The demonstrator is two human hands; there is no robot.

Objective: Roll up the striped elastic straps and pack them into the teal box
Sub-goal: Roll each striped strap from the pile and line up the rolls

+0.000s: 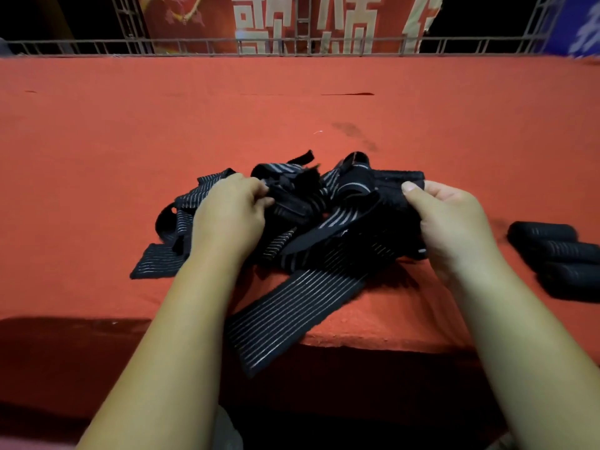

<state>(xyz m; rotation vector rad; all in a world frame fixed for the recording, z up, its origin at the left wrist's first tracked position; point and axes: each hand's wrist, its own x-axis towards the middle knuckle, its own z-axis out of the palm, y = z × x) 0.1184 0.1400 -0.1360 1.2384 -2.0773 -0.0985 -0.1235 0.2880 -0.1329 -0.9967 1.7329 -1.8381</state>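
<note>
Choosing one to roll, my left hand (232,206) and right hand (451,219) each clutched the tangle of straps (311,222) between them, finished rolls (558,254) right of my fingers, box unseen; next, I judged, I had to tug one free

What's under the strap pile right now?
Only red cloth shows around the pile; one strap hangs over the edge. Anything beneath is hidden by straps, the left hand and right hand.

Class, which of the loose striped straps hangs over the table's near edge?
The long flat strap nearest the camera: its end droops past the edge. The other straps lie wholly on the red table.
</note>
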